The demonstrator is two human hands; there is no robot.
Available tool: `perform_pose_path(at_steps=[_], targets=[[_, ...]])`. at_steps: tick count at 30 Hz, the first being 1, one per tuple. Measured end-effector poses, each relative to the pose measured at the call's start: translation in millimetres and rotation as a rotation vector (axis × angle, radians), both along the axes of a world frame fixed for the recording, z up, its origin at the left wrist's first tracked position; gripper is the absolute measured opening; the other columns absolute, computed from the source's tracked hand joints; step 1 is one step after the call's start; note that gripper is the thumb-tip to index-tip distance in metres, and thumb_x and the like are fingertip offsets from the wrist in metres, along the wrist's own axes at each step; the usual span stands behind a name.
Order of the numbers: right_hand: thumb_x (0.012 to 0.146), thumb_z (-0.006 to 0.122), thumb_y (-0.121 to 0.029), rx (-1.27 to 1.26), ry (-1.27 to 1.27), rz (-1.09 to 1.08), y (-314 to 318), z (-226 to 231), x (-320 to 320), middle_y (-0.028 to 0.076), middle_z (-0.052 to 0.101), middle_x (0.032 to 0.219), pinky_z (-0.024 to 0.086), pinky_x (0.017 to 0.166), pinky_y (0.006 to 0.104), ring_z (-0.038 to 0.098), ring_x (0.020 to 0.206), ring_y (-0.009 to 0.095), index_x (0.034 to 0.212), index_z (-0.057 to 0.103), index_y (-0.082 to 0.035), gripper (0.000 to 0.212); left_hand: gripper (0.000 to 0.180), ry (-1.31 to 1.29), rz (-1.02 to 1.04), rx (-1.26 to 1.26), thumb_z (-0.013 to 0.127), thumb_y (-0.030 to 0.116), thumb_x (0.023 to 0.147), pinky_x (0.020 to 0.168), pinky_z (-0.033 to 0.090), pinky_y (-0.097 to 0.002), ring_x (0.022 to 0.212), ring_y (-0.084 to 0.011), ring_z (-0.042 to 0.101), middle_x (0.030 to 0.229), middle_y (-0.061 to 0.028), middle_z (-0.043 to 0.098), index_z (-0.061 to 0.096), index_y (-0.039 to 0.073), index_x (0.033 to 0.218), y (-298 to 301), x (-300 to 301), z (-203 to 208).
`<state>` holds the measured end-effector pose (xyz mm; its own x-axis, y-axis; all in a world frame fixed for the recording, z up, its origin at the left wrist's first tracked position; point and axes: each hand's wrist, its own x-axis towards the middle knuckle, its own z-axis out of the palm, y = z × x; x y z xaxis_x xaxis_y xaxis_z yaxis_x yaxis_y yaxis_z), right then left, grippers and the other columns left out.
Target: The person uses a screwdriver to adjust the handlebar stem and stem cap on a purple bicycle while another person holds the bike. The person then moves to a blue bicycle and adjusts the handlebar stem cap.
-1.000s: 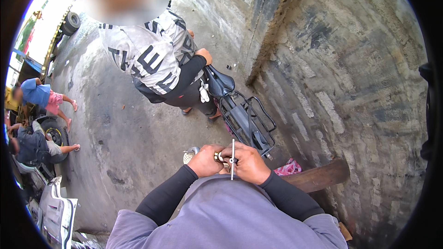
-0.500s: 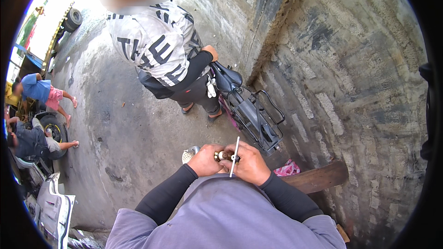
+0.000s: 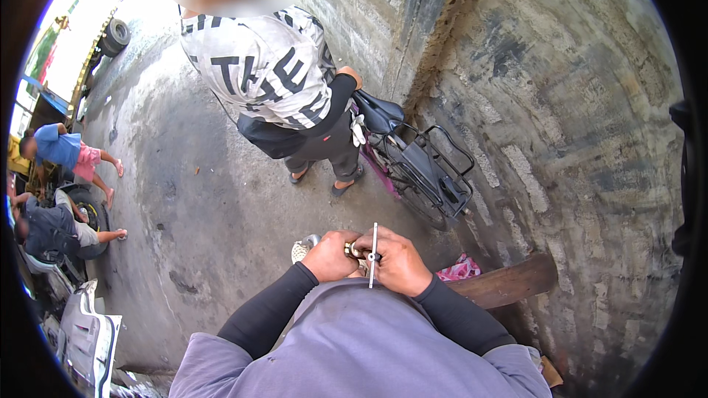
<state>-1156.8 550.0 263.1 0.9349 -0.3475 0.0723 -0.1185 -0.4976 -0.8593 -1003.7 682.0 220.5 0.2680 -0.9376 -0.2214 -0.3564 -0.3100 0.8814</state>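
Observation:
My left hand [image 3: 328, 256] and my right hand [image 3: 400, 259] meet just in front of my grey shirt, both closed. The left fingers wrap a small brass-coloured metal fitting [image 3: 349, 250], of which only one end shows. In my right hand is a T-handled tool with a thin pale crossbar [image 3: 373, 237] and a dark hub. The crossbar stands nearly lengthwise in the head view, beside the right fingers. My fingers hide how the fitting and the tool meet.
A person in a patterned shirt [image 3: 258, 74] stands ahead, one hand by the seat of a bicycle [image 3: 424, 166]. A rough concrete wall [image 3: 560, 118] rises at the right. Beside me lie a wooden plank [image 3: 509, 281] and pink cloth [image 3: 461, 268]. Two people work near a wheel [image 3: 88, 214] at far left.
The tool's crossbar has turned slightly, from slanted to nearly straight. The person ahead and the bicycle have shifted right in the view. My hands stay together in almost the same place.

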Motion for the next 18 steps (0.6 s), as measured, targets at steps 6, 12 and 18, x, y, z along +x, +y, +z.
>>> perform_pose_path(at_steps=[6, 12, 18], targets=[[0.087, 0.084, -0.008, 0.034, 0.118, -0.1, 25.0, 5.4, -0.1, 0.013, 0.073, 0.099, 0.059, 0.079, 0.0394, 0.072, 0.092, 0.032, 0.112, 0.075, -0.004, 0.027, 0.025, -0.019, 0.034, 0.028, 0.079, 0.011, 0.078, 0.083, 0.059, -0.0475, 0.093, -0.0435, 0.074, 0.096, -0.0251, 0.076, 0.075, -0.001, 0.1, 20.1, 0.2, 6.0], [0.087, 0.085, -0.011, 0.05, 0.02, -0.113, 53.6, 26.0, 3.6, 0.013, 0.072, 0.101, 0.058, 0.08, 0.0404, 0.071, 0.093, 0.032, 0.11, 0.076, -0.005, 0.026, 0.024, 0.011, 0.019, -0.003, 0.076, 0.01, 0.079, 0.081, 0.058, -0.0471, 0.09, -0.0436, 0.074, 0.096, -0.0252, 0.076, 0.075, -0.001, 0.1, 43.2, 5.5, 27.5], [0.085, 0.088, -0.01, -0.042, -0.053, -0.067, 75.9, 25.9, 2.3, 0.013, 0.072, 0.097, 0.058, 0.083, 0.0424, 0.071, 0.094, 0.032, 0.109, 0.077, -0.003, 0.027, 0.023, -0.006, -0.025, -0.041, 0.076, 0.009, 0.079, 0.08, 0.058, -0.0476, 0.09, -0.0441, 0.074, 0.096, -0.0257, 0.075, 0.075, -0.001, 0.1, 62.3, 10.1, 25.8]])
